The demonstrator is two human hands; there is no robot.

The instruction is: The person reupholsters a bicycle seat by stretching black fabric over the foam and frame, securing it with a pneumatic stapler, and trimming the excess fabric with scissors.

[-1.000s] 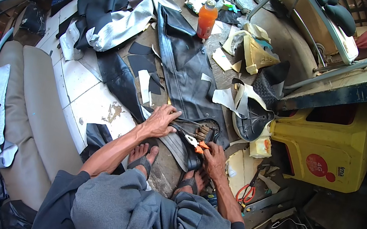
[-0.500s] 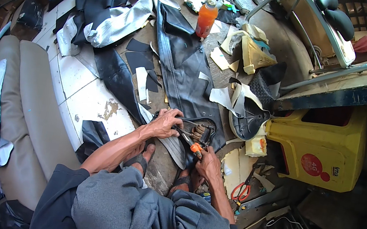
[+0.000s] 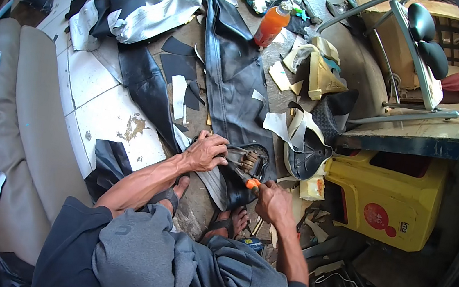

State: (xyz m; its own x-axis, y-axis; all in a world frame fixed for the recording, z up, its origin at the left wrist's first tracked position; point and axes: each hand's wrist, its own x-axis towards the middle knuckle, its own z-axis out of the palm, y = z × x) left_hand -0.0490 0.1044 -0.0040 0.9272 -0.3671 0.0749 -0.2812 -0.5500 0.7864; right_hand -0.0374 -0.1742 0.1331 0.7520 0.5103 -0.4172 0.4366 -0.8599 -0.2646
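My left hand [image 3: 207,153] is closed on the left end of a dark metal seat frame [image 3: 235,155], with rusty coiled springs [image 3: 249,161] at its right side. My right hand [image 3: 273,202] grips orange-handled pliers [image 3: 253,184], their jaws at the frame below the springs, too small to make out exactly. The frame lies on the lower end of a long black vinyl sheet [image 3: 230,96]. My sandaled feet show just below it.
An orange drink bottle [image 3: 271,25] stands beyond. Vinyl offcuts [image 3: 179,66], foam scraps [image 3: 323,80] and a black plastic seat pan [image 3: 310,152] lie around. A beige cushion [image 3: 38,128] is at left; a yellow plastic bin [image 3: 391,204] and chair frame [image 3: 396,43] at right.
My right hand and the pliers have shifted a little, the hand more turned over the handles. My left hand stays on the frame. The view has turned slightly.
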